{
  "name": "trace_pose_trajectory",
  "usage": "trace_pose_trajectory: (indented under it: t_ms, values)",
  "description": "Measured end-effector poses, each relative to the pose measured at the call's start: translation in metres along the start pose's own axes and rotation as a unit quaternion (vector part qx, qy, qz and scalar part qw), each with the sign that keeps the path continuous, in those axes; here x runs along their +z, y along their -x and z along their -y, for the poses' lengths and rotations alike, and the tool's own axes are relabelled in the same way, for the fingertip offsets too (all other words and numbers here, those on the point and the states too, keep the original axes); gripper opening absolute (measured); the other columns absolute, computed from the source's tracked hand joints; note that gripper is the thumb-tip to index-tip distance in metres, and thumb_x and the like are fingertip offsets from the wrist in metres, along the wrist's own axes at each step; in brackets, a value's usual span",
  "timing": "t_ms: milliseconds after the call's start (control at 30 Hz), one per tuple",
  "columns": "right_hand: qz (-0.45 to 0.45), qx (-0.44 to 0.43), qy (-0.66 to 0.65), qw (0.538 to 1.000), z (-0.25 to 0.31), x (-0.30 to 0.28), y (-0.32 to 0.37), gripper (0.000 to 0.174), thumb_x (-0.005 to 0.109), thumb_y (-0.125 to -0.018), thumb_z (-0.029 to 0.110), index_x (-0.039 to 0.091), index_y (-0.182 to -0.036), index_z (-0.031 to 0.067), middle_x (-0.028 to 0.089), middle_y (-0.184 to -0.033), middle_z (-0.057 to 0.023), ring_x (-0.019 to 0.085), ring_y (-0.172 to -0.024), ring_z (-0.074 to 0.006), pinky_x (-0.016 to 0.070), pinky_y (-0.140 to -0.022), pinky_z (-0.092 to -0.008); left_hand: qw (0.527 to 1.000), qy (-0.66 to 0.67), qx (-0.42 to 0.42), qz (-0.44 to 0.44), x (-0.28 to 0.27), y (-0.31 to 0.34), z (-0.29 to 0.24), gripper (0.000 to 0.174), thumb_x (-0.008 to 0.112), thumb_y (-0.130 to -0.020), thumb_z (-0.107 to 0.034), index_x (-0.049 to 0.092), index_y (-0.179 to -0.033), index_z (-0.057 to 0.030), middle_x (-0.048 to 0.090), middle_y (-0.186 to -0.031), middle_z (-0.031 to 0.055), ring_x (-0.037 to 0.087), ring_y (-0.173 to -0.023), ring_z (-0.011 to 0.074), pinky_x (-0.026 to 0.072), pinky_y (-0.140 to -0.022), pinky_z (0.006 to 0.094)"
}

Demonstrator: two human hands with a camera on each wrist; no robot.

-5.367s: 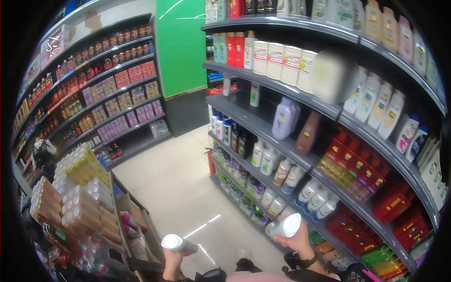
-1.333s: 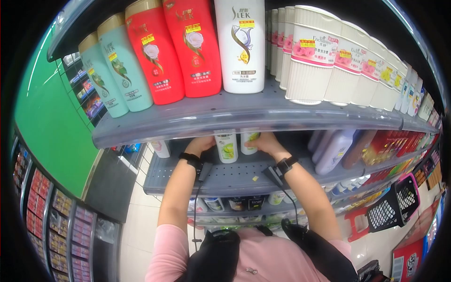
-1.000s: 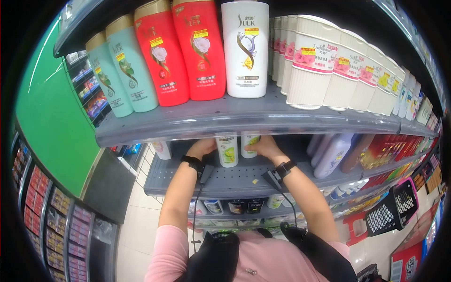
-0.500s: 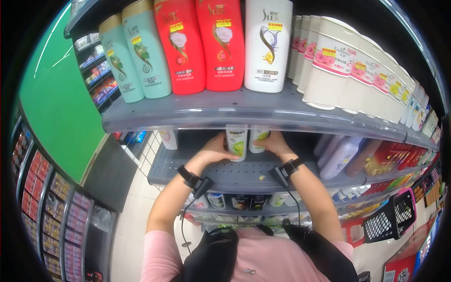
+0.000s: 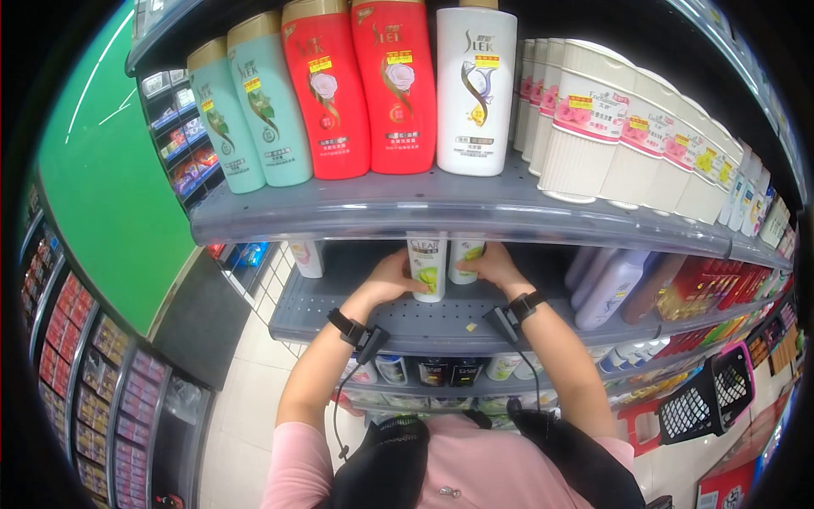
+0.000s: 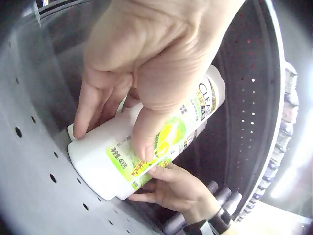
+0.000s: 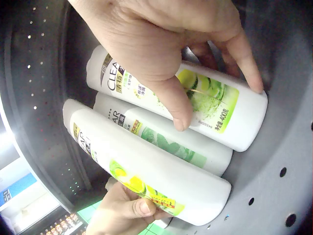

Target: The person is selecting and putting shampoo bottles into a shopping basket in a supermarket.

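Note:
Two white bottles with green labels stand on the middle shelf: a left bottle (image 5: pixel 426 270) (image 6: pixel 107 152) and a right bottle (image 5: pixel 465 254) (image 7: pixel 220 107). The left hand (image 5: pixel 391 277) (image 6: pixel 156 63) grips the left one, thumb across its front label and fingers round its far side. My right hand (image 5: pixel 500 265) (image 7: pixel 156 44) holds the right one, thumb on the front and fingers over the outer side. Between them, set back, a third white bottle (image 7: pixel 195 159) with a green label shows in the right wrist view. The upper shelf edge hides the bottles' tops in the head view.
Above, a shelf (image 5: pixel 356 204) carries teal, red and white bottles and a row of cream containers (image 5: pixel 585 119). Purple bottles (image 5: pixel 612 290) stand right of the hands, a pink-labelled bottle (image 5: pixel 309 257) left. A black basket (image 5: pixel 708 399) is at lower right.
From holding two bottles away from the shelf, both hands have come to the middle shelf. The left hand has shifted its grip lower and to the front of its bottle.

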State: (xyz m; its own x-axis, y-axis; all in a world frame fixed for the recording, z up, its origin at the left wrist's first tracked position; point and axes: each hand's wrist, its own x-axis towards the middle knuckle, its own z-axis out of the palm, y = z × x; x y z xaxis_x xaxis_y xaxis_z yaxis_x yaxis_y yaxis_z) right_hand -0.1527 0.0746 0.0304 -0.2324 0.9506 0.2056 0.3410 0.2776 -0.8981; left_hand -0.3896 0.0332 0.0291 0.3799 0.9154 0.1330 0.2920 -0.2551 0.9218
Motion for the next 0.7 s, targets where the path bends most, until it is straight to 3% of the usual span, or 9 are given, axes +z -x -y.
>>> trace_pose_trajectory:
  t_ms: [167, 233, 267, 300, 367, 533, 600, 633, 700]
  values:
    - [0.005, -0.001, -0.011, 1.0, 0.004, -0.003, -0.003, 0.06, 0.082, -0.059, 0.011, 0.057, -0.113, -0.0022, 0.065, -0.107, -0.0171, 0.062, -0.102, -0.028, 0.047, -0.089, -0.0352, 1.0, 0.0, 0.009, 0.01, -0.007, -0.004, 0.004, 0.07, 0.075, -0.066, 0.005, 0.045, -0.129, -0.0004, 0.06, -0.119, 0.0126, 0.057, -0.11, 0.0222, 0.0457, -0.094, 0.0351]
    - [0.005, 0.0, -0.016, 1.0, 0.0, -0.003, -0.006, 0.06, 0.082, -0.06, 0.011, 0.057, -0.113, -0.0022, 0.065, -0.108, -0.0171, 0.062, -0.102, -0.0282, 0.0469, -0.089, -0.0352, 0.997, 0.006, -0.04, 0.073, -0.021, -0.008, 0.007, 0.065, 0.074, -0.065, 0.006, 0.048, -0.124, 0.0025, 0.063, -0.109, 0.014, 0.061, -0.103, 0.0245, 0.0496, -0.088, 0.0355]
    - [0.001, 0.0, -0.011, 1.0, -0.008, -0.001, -0.01, 0.06, 0.082, -0.059, 0.012, 0.057, -0.113, -0.0023, 0.065, -0.108, -0.0172, 0.062, -0.102, -0.0283, 0.0468, -0.09, -0.0353, 0.99, -0.112, -0.047, 0.072, -0.031, -0.011, 0.008, 0.057, 0.068, -0.068, 0.009, 0.05, -0.122, 0.003, 0.062, -0.108, 0.0134, 0.06, -0.1, 0.0235, 0.0502, -0.084, 0.0349]
    - [-0.003, 0.0, -0.006, 1.0, -0.009, -0.001, -0.011, 0.061, 0.082, -0.059, 0.012, 0.057, -0.112, -0.0024, 0.064, -0.108, -0.0173, 0.062, -0.102, -0.0284, 0.0467, -0.09, -0.0353, 0.99, -0.112, -0.045, 0.073, -0.038, -0.017, 0.008, 0.057, 0.068, -0.068, 0.009, 0.05, -0.122, 0.003, 0.062, -0.108, 0.0134, 0.06, -0.1, 0.0235, 0.0502, -0.084, 0.0349]
    - [-0.003, -0.004, -0.006, 1.0, -0.012, -0.003, -0.013, 0.062, 0.082, -0.059, 0.013, 0.057, -0.113, -0.0024, 0.064, -0.109, -0.0175, 0.062, -0.103, -0.0286, 0.0467, -0.09, -0.0354, 0.997, -0.052, -0.049, 0.011, -0.044, -0.029, 0.01, 0.058, 0.063, -0.071, 0.011, 0.049, -0.127, 0.0029, 0.059, -0.119, 0.0154, 0.057, -0.108, 0.0231, 0.0472, -0.09, 0.0336]
    - [-0.029, -0.012, -0.007, 0.999, -0.021, 0.0, -0.016, 0.064, 0.083, -0.059, 0.016, 0.056, -0.114, -0.0022, 0.064, -0.109, -0.018, 0.061, -0.103, -0.0291, 0.0466, -0.09, -0.0357, 0.995, 0.099, 0.017, 0.02, -0.035, -0.057, 0.036, 0.047, 0.061, -0.076, 0.008, 0.053, -0.122, 0.0041, 0.06, -0.118, 0.0142, 0.058, -0.107, 0.0241, 0.0477, -0.089, 0.0339]
    - [-0.029, -0.045, 0.024, 0.998, -0.019, 0.0, -0.012, 0.055, 0.08, -0.066, 0.011, 0.055, -0.113, -0.0021, 0.065, -0.098, -0.0117, 0.065, -0.084, -0.019, 0.0535, -0.061, -0.0285, 0.985, 0.167, -0.035, 0.027, -0.032, -0.065, 0.044, 0.044, 0.063, -0.079, 0.005, 0.053, -0.122, 0.0036, 0.059, -0.12, 0.0141, 0.058, -0.108, 0.0242, 0.0486, -0.088, 0.0346]
    - [-0.031, -0.046, 0.024, 0.998, -0.017, -0.001, -0.012, 0.055, 0.08, -0.066, 0.011, 0.055, -0.113, -0.0021, 0.065, -0.098, -0.0117, 0.065, -0.084, -0.019, 0.0535, -0.061, -0.0285, 0.985, 0.166, -0.034, 0.028, -0.032, -0.068, 0.045, 0.044, 0.063, -0.079, 0.005, 0.053, -0.122, 0.0036, 0.059, -0.12, 0.0141, 0.058, -0.108, 0.0242, 0.0486, -0.088, 0.0346]
    - [-0.004, 0.012, 0.002, 1.0, -0.014, -0.003, -0.01, 0.061, 0.082, -0.06, 0.017, 0.057, -0.113, -0.0021, 0.064, -0.109, -0.019, 0.061, -0.103, -0.0304, 0.0464, -0.09, -0.0365, 0.983, 0.172, -0.056, 0.029, -0.032, -0.07, 0.043, 0.046, 0.069, -0.075, 0.005, 0.056, -0.119, 0.0025, 0.061, -0.116, 0.0135, 0.059, -0.106, 0.0246, 0.0493, -0.087, 0.0328]
